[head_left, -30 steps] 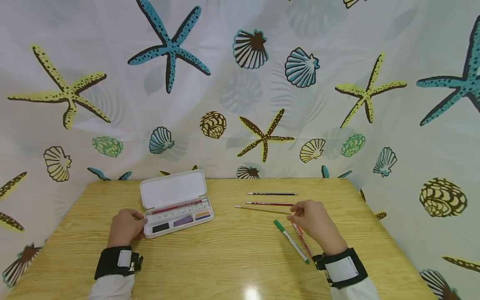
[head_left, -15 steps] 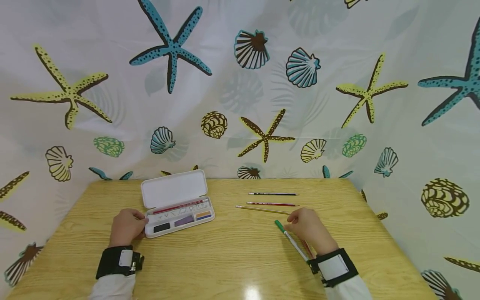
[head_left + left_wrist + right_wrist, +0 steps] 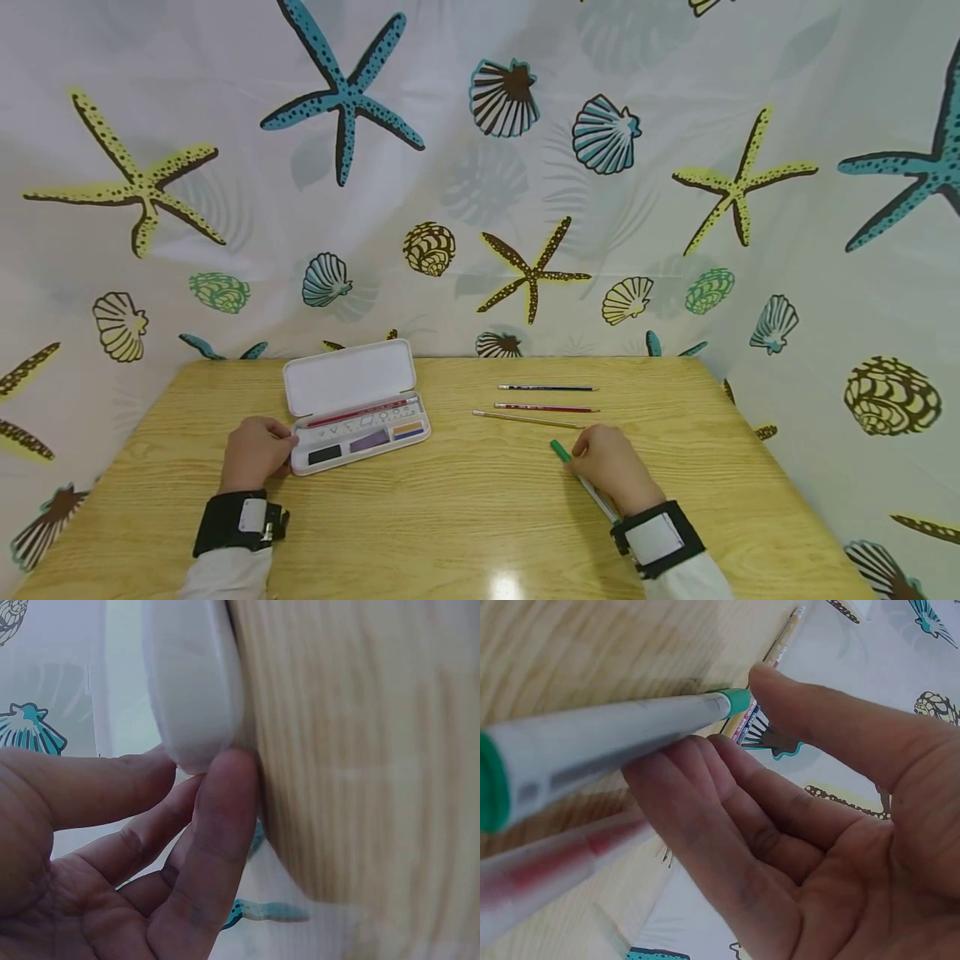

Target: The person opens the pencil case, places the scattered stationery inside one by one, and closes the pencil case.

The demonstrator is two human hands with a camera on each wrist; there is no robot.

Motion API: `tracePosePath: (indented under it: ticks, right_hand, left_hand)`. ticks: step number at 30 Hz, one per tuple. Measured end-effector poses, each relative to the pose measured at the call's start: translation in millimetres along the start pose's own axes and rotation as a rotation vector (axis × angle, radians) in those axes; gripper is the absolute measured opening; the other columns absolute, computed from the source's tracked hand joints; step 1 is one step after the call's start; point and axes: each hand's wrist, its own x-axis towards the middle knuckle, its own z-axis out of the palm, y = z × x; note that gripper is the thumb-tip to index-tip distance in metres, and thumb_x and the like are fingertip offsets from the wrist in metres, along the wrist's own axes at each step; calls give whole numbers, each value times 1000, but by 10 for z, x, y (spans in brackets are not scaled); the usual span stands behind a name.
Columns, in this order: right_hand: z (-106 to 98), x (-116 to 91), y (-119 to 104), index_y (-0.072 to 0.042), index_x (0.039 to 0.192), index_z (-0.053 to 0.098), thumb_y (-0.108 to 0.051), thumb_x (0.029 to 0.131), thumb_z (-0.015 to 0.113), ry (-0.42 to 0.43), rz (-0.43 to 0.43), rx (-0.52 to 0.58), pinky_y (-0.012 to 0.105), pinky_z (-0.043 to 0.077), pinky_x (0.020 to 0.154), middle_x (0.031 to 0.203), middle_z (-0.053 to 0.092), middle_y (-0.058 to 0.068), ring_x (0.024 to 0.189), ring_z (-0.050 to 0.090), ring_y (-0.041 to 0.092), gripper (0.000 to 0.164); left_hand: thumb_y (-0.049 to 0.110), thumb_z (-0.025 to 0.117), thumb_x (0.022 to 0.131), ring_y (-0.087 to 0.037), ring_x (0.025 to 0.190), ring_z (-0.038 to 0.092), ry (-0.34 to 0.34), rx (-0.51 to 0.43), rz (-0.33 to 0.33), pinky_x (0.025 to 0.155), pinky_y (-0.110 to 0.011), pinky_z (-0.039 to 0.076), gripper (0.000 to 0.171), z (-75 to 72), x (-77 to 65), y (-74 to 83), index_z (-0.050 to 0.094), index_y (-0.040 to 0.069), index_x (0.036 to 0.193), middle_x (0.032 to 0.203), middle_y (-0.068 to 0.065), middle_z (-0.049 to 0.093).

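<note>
At the left, a white pencil case lies with its lid tipped back. My left hand pinches its left end between thumb and fingers; the left wrist view shows the thumb at one face and a fingertip at the other. My right hand is at the green-capped marker, pinching its barrel near the cap. In the right wrist view the marker crosses between thumb and fingers, and a red pen, blurred, lies beside it. The hand hides this pen in the head view.
Behind the right hand lie a gold pencil, a red pencil and a dark pencil. Inside the case are a red pencil, a black block and a purple piece. A patterned cloth hangs behind the table.
My right hand has moved left and toward me, from over the red pen and pencil tips to the green-capped marker. The left hand stays at the pencil case.
</note>
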Motion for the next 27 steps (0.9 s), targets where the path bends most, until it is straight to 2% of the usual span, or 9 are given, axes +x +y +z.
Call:
tracePosePath:
  ticks: [11,27]
  right_hand:
    - [88,37,11,-1,84,73,-4,75,86,12,51,-97,42,55,64,82,69,7,72,63,21,16]
    - [84,-1,-42,-5,74,67,3,73,84,63,-11,-169,38,50,59,72,63,4,64,58,19,19]
  left_hand:
    - [8,64,98,-23,64,62,-11,16,-18,55,-29,53,25,-1,3,-9,63,-14,108,92,-25,63]
    - [8,65,98,-23,64,63,-9,13,-20,56,-29,54,25,-15,-16,30,63,-14,108,94,-27,62]
